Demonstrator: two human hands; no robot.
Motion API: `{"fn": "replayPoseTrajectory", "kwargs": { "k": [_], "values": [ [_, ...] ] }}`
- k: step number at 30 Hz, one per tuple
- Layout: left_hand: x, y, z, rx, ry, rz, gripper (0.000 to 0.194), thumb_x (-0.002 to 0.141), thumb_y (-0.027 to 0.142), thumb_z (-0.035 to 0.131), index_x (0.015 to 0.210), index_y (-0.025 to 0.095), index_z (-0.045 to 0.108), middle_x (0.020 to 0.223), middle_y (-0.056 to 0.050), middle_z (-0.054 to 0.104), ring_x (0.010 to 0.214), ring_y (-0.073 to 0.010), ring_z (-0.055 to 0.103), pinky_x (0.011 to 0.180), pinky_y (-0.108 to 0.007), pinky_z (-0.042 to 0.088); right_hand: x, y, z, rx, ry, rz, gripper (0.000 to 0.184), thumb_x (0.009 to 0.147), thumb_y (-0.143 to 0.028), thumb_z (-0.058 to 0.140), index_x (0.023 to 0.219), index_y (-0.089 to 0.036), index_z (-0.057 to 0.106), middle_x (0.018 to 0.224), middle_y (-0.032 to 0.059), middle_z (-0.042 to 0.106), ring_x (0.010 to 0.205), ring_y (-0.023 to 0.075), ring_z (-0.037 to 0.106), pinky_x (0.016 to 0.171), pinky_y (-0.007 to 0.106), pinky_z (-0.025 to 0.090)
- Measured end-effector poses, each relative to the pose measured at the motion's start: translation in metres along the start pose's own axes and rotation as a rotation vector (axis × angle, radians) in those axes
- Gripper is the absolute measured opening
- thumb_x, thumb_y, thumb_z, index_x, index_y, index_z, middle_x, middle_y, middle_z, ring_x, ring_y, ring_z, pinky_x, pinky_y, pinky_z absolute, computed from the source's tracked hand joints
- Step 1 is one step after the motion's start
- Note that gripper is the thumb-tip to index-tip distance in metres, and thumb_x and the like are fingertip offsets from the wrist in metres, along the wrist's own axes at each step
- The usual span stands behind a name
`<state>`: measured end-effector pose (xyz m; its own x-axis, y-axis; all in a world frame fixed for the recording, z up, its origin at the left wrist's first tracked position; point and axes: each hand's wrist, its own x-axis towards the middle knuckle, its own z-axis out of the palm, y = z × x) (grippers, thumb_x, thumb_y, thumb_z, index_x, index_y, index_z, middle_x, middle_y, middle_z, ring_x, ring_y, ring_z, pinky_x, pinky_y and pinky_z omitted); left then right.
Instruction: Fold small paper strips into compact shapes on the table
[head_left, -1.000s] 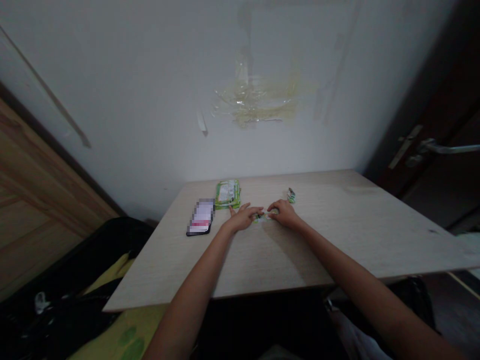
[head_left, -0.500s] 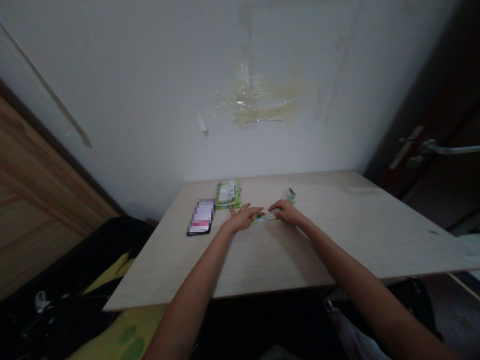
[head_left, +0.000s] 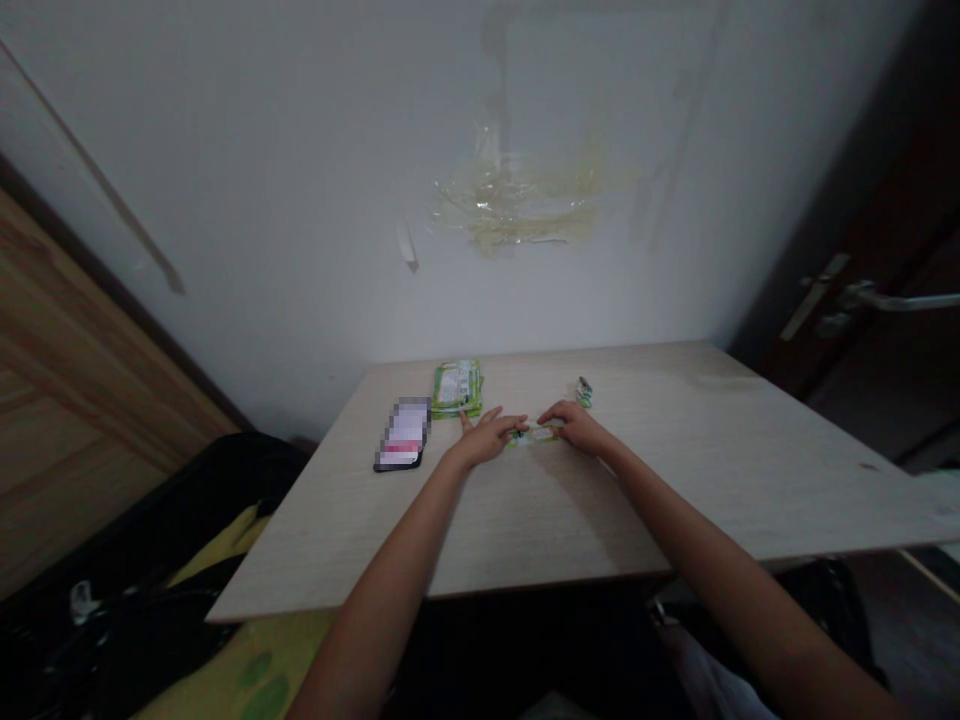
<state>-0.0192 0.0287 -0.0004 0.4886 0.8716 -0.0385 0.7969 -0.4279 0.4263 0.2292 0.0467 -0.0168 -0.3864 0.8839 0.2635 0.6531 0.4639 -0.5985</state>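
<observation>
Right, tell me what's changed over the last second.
The right hand has shifted slightly rightward, so more of the green-and-white strip shows between the hands; whether its grip changed is unclear. The left hand stays at the strip's left end. The phone, packet stack and crumpled scrap haven't moved.

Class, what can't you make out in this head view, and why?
Head view: full outline of the green strip, partly covered by the left hand and right hand.
Head view: print on the packet stack, too small and blurred.
Head view: phone screen, hidden by pixelation.
Head view: rest of the door, cut off by right edge.
</observation>
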Motion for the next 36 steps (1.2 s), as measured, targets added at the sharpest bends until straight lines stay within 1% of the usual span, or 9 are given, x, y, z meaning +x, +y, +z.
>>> {"fn": "replayPoseTrajectory", "kwargs": {
  "k": [4,6,10,16,21,25,28,32,36],
  "values": [
    [-0.006,-0.001,0.003,0.005,0.043,0.014,0.041,0.097,0.028,0.044,0.129,0.049,0.059,0.15,0.01,0.049,0.15,-0.031,0.025,0.104,-0.077,-0.019,-0.009,-0.004,0.006,-0.021,0.132,-0.002,0.024,0.078,-0.012,0.063,0.096,-0.017,0.077,0.102,0.0092,0.071,0.1,0.0216,0.063,0.095,0.033,0.046],
    [-0.009,0.0,0.004,0.009,0.091,0.023,0.037,0.096,0.034,0.049,0.128,0.049,0.06,0.149,0.008,0.052,0.148,-0.031,0.029,0.108,-0.075,-0.016,-0.013,-0.007,0.008,-0.059,0.181,-0.007,0.021,0.083,-0.014,0.06,0.097,-0.016,0.076,0.1,0.0097,0.07,0.099,0.021,0.062,0.095,0.032,0.046],
    [-0.013,0.006,0.007,0.034,0.195,0.015,0.032,0.093,0.043,0.056,0.123,0.044,0.065,0.143,0.004,0.059,0.141,-0.0308,0.04,0.114,-0.072,-0.009,-0.019,-0.014,0.009,-0.154,0.232,-0.022,0.023,0.089,-0.015,0.057,0.105,-0.016,0.074,0.103,0.0105,0.066,0.098,0.0201,0.06,0.094,0.031,0.045],
    [-0.013,0.018,0.016,0.08,0.339,0.07,0.028,0.09,0.048,0.061,0.116,0.04,0.069,0.134,0.001,0.064,0.13,-0.027,0.049,0.116,-0.071,-0.007,-0.019,-0.02,0.008,-0.235,0.185,-0.064,0.017,0.091,-0.025,0.062,0.098,-0.018,0.076,0.096,0.0088,0.068,0.095,0.0206,0.06,0.091,0.032,0.044],
    [-0.015,0.024,0.016,0.08,0.339,0.096,0.027,0.091,0.051,0.059,0.112,0.039,0.071,0.134,0.0,0.063,0.13,-0.0259,0.047,0.118,-0.067,-0.001,-0.019,-0.018,0.009,-0.258,0.193,-0.032,0.019,0.091,-0.027,0.062,0.099,-0.017,0.077,0.098,0.0092,0.068,0.096,0.0209,0.06,0.091,0.031,0.044],
    [-0.015,0.026,0.014,0.061,0.329,0.099,0.024,0.091,0.049,0.059,0.106,0.037,0.074,0.125,-0.001,0.067,0.125,-0.0244,0.048,0.118,-0.064,0.004,-0.02,-0.02,0.01,-0.247,0.217,-0.023,0.018,0.091,-0.028,0.063,0.098,-0.019,0.077,0.099,0.0085,0.068,0.097,0.0202,0.06,0.091,0.03,0.043],
    [-0.015,0.026,0.014,0.04,0.347,0.105,0.021,0.09,0.047,0.062,0.104,0.038,0.075,0.116,0.0,0.068,0.121,-0.0243,0.049,0.117,-0.065,0.006,-0.018,-0.023,0.01,-0.248,0.22,-0.019,0.017,0.09,-0.029,0.064,0.096,-0.02,0.077,0.098,0.0077,0.068,0.098,0.0204,0.06,0.092,0.03,0.043],
    [-0.013,0.027,0.014,0.035,0.341,0.102,0.02,0.087,0.05,0.065,0.099,0.038,0.077,0.105,0.0,0.067,0.115,-0.0241,0.05,0.115,-0.064,0.009,-0.014,-0.024,0.01,-0.259,0.209,-0.003,0.016,0.089,-0.029,0.065,0.098,-0.021,0.077,0.1,0.0072,0.068,0.098,0.0203,0.06,0.094,0.031,0.041],
    [-0.012,0.026,0.013,0.056,0.342,0.091,0.021,0.087,0.051,0.065,0.097,0.037,0.077,0.102,0.0,0.067,0.112,-0.0232,0.051,0.114,-0.061,0.013,-0.011,-0.024,0.01,-0.276,0.185,0.007,0.019,0.089,-0.032,0.065,0.1,-0.02,0.076,0.103,0.008,0.068,0.099,0.0207,0.06,0.094,0.031,0.041]
  ]
}}
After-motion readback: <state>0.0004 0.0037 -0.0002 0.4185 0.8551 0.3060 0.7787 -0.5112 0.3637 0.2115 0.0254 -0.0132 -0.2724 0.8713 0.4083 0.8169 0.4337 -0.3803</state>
